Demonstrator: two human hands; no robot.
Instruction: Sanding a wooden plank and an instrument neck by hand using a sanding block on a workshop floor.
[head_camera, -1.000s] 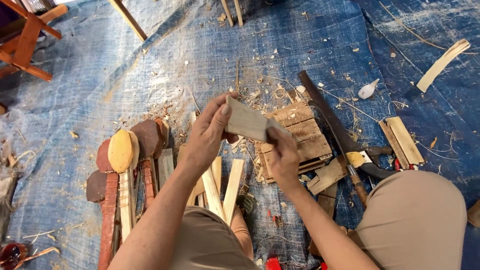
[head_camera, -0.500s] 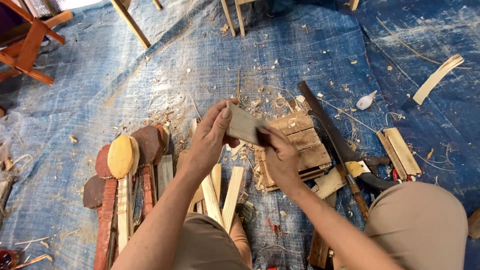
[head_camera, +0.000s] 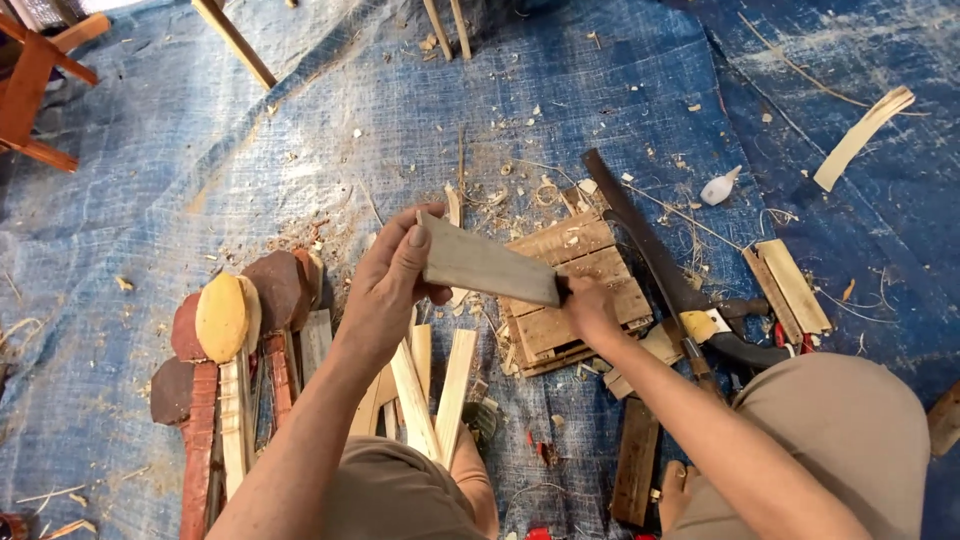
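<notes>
Head view, one frame. Left hand (head_camera: 385, 290) grips the left end of a flat grey wooden slat (head_camera: 488, 267), thumb on top, fingers curled beneath. Right hand (head_camera: 588, 310) closes on the slat's right end; its fingertips are hidden behind the wood (grip itself plain enough). Slat is held in the air, tilted down toward the right, over the middle of the blue tarp (head_camera: 300, 140).

Directly below the slat: a small slatted wooden block (head_camera: 575, 290) lying on the tarp, ringed by pale shavings (head_camera: 520, 190). Beside the block, toward the tarp's right edge, a long dark curved blade (head_camera: 640, 240) lies with its handle near the person's knee (head_camera: 830, 440).

Below the left hand: several pale wooden strips (head_camera: 430, 385) fanned together. Left of those, a row of spoon-shaped blanks (head_camera: 225, 340), reddish-brown and one yellow, heads pointing away from the person.

Near the right edge: a curled pale wood strip (head_camera: 860, 135), well apart from both hands.
</notes>
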